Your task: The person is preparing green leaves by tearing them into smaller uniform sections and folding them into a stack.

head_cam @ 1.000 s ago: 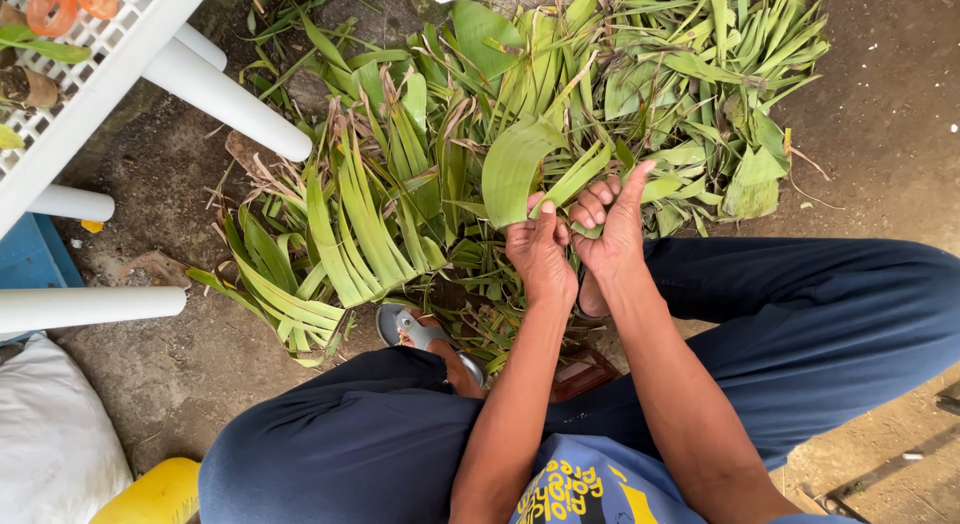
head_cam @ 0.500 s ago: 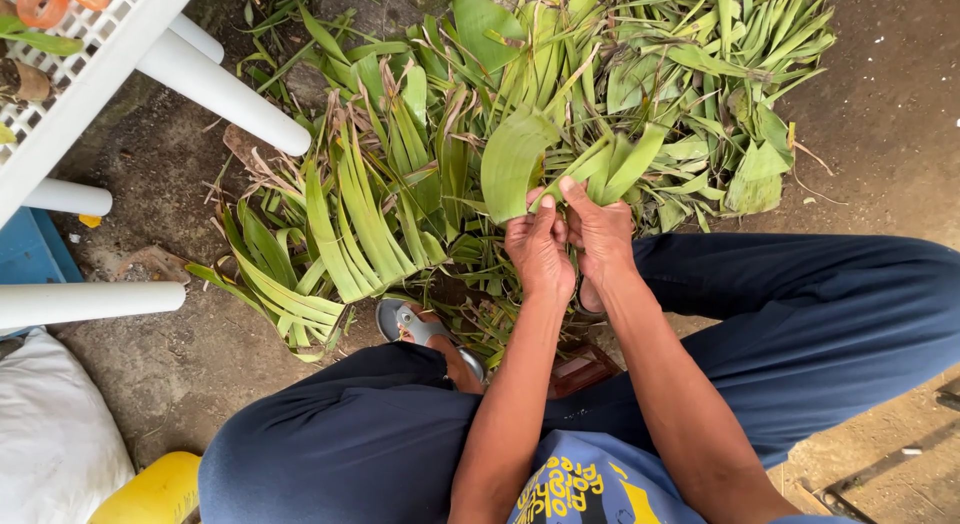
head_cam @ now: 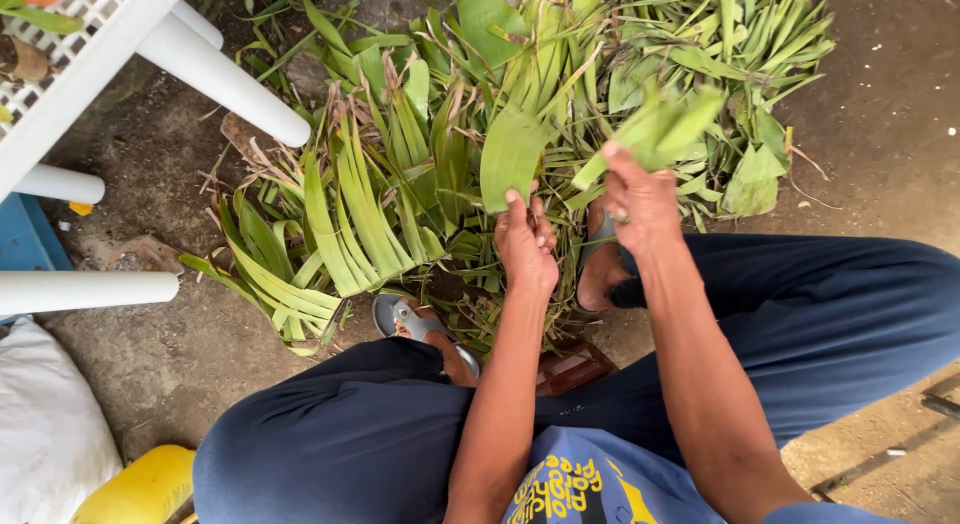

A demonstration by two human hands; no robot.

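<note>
- Broad green leaf (head_cam: 510, 159) pinched upright in left hand (head_cam: 528, 246), above the leaf pile (head_cam: 380, 204) on the dirt floor.
- Narrower leaf strip (head_cam: 655, 134) clamped in right hand (head_cam: 640, 199), drawn apart from the broad leaf.
- Likely mid-sorting or stripping; clean separation seemingly calling for firm pinches, opposite pulls.
- Grey sandal (head_cam: 410, 319), white chair legs (head_cam: 225, 79) nearby.

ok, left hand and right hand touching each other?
Apart. The head view shows the left hand gripping a broad leaf and the right hand lifting a leaf strip, leaves visible between them.
</note>
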